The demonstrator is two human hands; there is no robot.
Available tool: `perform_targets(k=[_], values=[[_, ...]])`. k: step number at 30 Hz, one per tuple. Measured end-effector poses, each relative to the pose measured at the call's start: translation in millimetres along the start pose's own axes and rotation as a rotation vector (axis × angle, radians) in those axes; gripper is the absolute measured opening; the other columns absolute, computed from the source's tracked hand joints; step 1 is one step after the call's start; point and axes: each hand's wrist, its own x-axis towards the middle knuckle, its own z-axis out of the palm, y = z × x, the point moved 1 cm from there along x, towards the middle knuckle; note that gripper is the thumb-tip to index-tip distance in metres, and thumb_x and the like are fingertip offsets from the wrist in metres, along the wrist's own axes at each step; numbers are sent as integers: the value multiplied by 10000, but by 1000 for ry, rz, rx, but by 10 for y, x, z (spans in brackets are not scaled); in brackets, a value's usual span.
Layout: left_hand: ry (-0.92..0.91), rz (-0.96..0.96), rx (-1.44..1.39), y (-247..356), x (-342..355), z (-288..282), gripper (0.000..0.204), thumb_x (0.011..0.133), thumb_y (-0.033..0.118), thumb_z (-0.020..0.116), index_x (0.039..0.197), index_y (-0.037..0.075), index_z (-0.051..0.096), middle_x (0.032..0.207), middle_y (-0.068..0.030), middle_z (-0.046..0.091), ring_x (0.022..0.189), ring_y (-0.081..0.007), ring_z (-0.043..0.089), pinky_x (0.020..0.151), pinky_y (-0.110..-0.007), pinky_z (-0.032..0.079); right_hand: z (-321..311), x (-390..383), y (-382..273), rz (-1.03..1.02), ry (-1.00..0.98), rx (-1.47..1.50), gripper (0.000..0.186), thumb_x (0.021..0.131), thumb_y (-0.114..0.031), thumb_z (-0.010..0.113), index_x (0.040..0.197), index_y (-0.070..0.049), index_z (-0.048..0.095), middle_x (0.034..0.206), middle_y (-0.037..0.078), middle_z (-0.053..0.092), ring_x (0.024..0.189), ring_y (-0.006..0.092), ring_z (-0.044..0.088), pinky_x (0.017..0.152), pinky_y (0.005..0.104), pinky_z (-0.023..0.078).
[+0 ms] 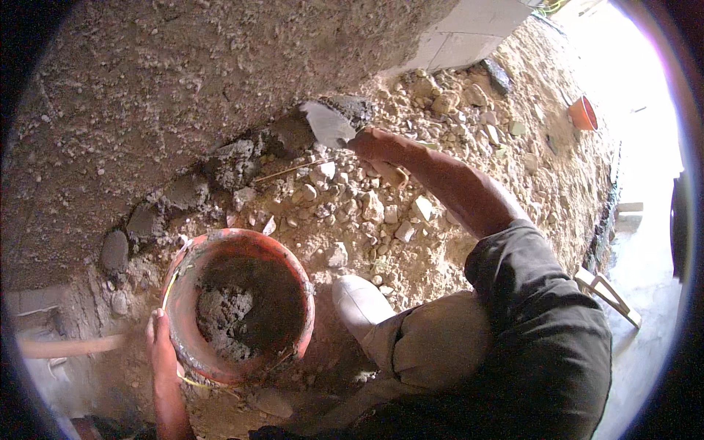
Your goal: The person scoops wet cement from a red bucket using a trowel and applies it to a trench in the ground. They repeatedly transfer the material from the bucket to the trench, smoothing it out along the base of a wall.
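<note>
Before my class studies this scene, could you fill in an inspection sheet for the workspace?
Surface: uneven ground with loose stones.
Working things: red tub holding grey mix; trowel near the rough wall's foot.
Clutter: thin stick on the stones; small orange bucket, upper right.
Hands: left hand at the tub's side; right hand holding the trowel.
Cables: none certain; a yellow strand runs along the tub's left side.
Surroundings: pale block wall, top; bright glare, right.

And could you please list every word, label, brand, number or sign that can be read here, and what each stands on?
None can be read.
The large reddish bucket, the trowel in the right hand, the small orange bucket and the pale blocks show no legible lettering.
The glaring right side is too washed out to tell.
</note>
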Motion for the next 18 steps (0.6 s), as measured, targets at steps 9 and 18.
perform_targets(k=[9,18], values=[[-123,212,278,265,-301,364,281,949,333,490,923,55,516,758,41,434,643,-52,362,552,-216,313,44,-512,544,414,125,-176,166,808,-177,574,799,-32,655,651,121,635,598,214,640,507,345,520],[-356,459,325,671,-692,879,218,962,213,460,793,77,469,634,41,392,526,-44,361,472,-212,308,-563,-1869,-672,-43,394,-119,454,861,-431,588,1131,-66,562,802,41,610,660,155,574,639,310,492]])
